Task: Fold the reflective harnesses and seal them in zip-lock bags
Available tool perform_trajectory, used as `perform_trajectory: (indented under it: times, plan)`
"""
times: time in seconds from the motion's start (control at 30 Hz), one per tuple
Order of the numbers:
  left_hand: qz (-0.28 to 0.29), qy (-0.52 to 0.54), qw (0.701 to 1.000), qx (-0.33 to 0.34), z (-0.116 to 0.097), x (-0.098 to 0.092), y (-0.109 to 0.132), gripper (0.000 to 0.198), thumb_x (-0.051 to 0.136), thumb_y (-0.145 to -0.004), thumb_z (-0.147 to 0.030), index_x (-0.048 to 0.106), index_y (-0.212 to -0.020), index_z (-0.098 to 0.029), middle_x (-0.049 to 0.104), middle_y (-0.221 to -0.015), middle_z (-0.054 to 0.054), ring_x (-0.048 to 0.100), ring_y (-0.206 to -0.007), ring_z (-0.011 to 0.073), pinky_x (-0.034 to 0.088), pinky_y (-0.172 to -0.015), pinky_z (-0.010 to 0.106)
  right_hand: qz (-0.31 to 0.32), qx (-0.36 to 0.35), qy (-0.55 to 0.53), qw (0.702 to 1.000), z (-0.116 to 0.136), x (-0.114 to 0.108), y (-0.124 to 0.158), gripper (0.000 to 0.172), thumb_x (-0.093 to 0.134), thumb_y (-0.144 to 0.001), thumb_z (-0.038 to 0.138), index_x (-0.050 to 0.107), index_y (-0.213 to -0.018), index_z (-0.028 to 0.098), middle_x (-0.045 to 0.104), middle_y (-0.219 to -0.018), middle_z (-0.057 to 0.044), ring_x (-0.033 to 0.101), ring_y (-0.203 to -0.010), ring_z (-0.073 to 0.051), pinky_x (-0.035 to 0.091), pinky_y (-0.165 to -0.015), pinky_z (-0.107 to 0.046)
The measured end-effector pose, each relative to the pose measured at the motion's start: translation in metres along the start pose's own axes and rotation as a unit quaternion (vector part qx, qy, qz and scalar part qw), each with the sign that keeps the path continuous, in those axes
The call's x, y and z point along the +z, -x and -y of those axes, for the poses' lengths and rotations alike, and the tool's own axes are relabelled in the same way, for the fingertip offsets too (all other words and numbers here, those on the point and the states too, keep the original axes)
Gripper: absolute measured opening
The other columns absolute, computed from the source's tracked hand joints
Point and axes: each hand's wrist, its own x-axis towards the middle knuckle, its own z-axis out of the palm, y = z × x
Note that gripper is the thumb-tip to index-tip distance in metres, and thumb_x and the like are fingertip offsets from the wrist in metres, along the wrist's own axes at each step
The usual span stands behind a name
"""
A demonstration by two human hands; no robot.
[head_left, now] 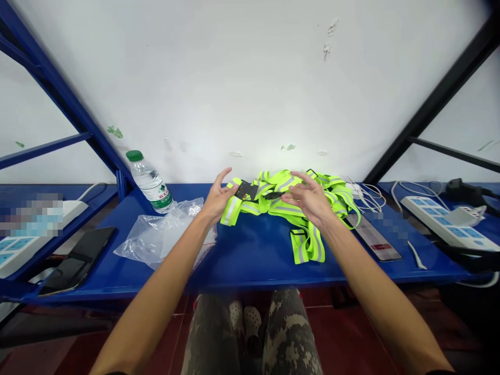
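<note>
A neon-yellow reflective safety vest (283, 200) lies bunched on the blue shelf top (250, 250), with grey reflective stripes and one strap trailing toward me. My left hand (219, 200) pinches a black tag (246, 191) at the vest's left end. My right hand (310, 200) hovers over the vest with its fingers apart, holding nothing I can make out. Its fingertips are close to a small black clip (274, 195). Part of the vest is hidden behind my right hand.
A water bottle (150, 182) and a clear plastic bag (164, 234) lie left of the vest. White cables (367, 197) and a long flat strip (373, 237) lie right. Power strips (441, 221) and a phone (78, 260) rest on the side shelves.
</note>
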Motion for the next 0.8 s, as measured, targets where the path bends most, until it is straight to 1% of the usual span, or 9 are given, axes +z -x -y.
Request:
perform_trajectory:
  times: [0.13, 0.2, 0.33, 0.43, 0.5, 0.57, 0.67, 0.73, 0.8]
  plan:
    - [-0.018, 0.013, 0.999, -0.044, 0.037, 0.004, 0.006, 0.082, 0.084, -0.067, -0.038, 0.051, -0.139, -0.021, 0.069, -0.072, -0.001, 0.066, -0.064, 0.0137, 0.052, -0.061, 0.021, -0.007, 0.057, -0.026, 0.998, -0.040, 0.009, 0.000, 0.031, 0.077, -0.062, 0.016, 0.068, -0.091, 0.021, 0.066, -0.083, 0.000, 0.073, -0.078, -0.020, 0.061, -0.091, -0.043]
    - [-0.015, 0.005, 0.998, -0.056, 0.050, 0.007, 0.006, 0.074, 0.084, -0.067, -0.038, 0.056, -0.133, -0.020, 0.067, -0.071, -0.002, 0.066, -0.069, 0.0142, 0.052, -0.062, 0.021, 0.009, 0.047, 0.001, 0.999, -0.052, 0.009, -0.001, 0.032, 0.079, -0.062, 0.018, 0.069, -0.093, 0.020, 0.070, -0.098, -0.005, 0.073, -0.088, -0.021, 0.059, -0.094, -0.043]
    - [0.008, 0.007, 0.999, -0.039, 0.060, 0.011, 0.008, 0.082, 0.088, -0.061, -0.033, 0.053, -0.134, -0.024, 0.070, -0.110, 0.005, 0.067, -0.104, 0.0195, 0.056, -0.084, 0.025, 0.113, -0.025, 0.118, 0.986, -0.066, 0.006, -0.005, 0.045, 0.072, -0.066, 0.019, 0.068, -0.110, 0.024, 0.062, -0.131, -0.009, 0.066, -0.112, -0.025, 0.057, -0.093, -0.041]
    - [0.021, 0.017, 0.999, -0.043, 0.062, 0.013, 0.011, 0.087, 0.090, -0.057, -0.027, 0.050, -0.135, -0.023, 0.067, -0.121, 0.007, 0.065, -0.109, 0.0207, 0.056, -0.090, 0.028, 0.163, -0.108, 0.251, 0.948, -0.073, 0.004, -0.009, 0.051, 0.058, -0.070, 0.012, 0.066, -0.119, 0.025, 0.050, -0.147, -0.009, 0.064, -0.111, -0.023, 0.058, -0.086, -0.038]
    - [0.023, 0.022, 0.998, -0.057, 0.062, 0.014, 0.013, 0.087, 0.089, -0.059, -0.027, 0.048, -0.136, -0.023, 0.068, -0.114, 0.007, 0.069, -0.096, 0.0198, 0.058, -0.083, 0.029, 0.192, -0.156, 0.346, 0.905, -0.077, 0.003, -0.013, 0.060, 0.051, -0.070, 0.007, 0.064, -0.126, 0.025, 0.052, -0.145, -0.010, 0.064, -0.108, -0.023, 0.056, -0.084, -0.037]
    - [0.023, 0.028, 0.997, -0.072, 0.062, 0.014, 0.014, 0.090, 0.089, -0.061, -0.028, 0.044, -0.139, -0.023, 0.070, -0.105, 0.006, 0.071, -0.079, 0.0180, 0.059, -0.072, 0.030, 0.216, -0.187, 0.431, 0.856, -0.080, 0.003, -0.017, 0.060, 0.051, -0.071, 0.005, 0.062, -0.127, 0.023, 0.063, -0.132, -0.011, 0.064, -0.105, -0.025, 0.053, -0.086, -0.040]
    - [-0.012, 0.024, 0.997, -0.070, 0.061, 0.011, 0.012, 0.093, 0.088, -0.060, -0.030, 0.043, -0.141, -0.024, 0.070, -0.098, 0.004, 0.068, -0.065, 0.0160, 0.058, -0.062, 0.029, 0.197, -0.225, 0.525, 0.797, -0.078, 0.002, -0.018, 0.033, 0.059, -0.079, 0.014, 0.068, -0.110, 0.021, 0.071, -0.108, -0.012, 0.062, -0.100, -0.029, 0.049, -0.088, -0.046]
    - [-0.059, 0.018, 0.997, -0.050, 0.060, 0.007, 0.010, 0.090, 0.087, -0.061, -0.030, 0.044, -0.140, -0.026, 0.069, -0.100, 0.004, 0.069, -0.068, 0.0163, 0.058, -0.062, 0.029, 0.159, -0.258, 0.551, 0.778, -0.072, 0.001, -0.016, 0.010, 0.063, -0.084, 0.026, 0.068, -0.092, 0.022, 0.072, -0.097, -0.012, 0.061, -0.097, -0.031, 0.048, -0.086, -0.047]
    - [-0.105, 0.015, 0.994, -0.022, 0.058, 0.003, 0.008, 0.087, 0.086, -0.062, -0.031, 0.045, -0.139, -0.027, 0.069, -0.099, 0.003, 0.070, -0.074, 0.0172, 0.059, -0.067, 0.028, 0.115, -0.298, 0.543, 0.776, -0.064, 0.001, -0.012, 0.013, 0.065, -0.085, 0.034, 0.061, -0.078, 0.024, 0.071, -0.092, -0.011, 0.059, -0.102, -0.033, 0.045, -0.090, -0.048]
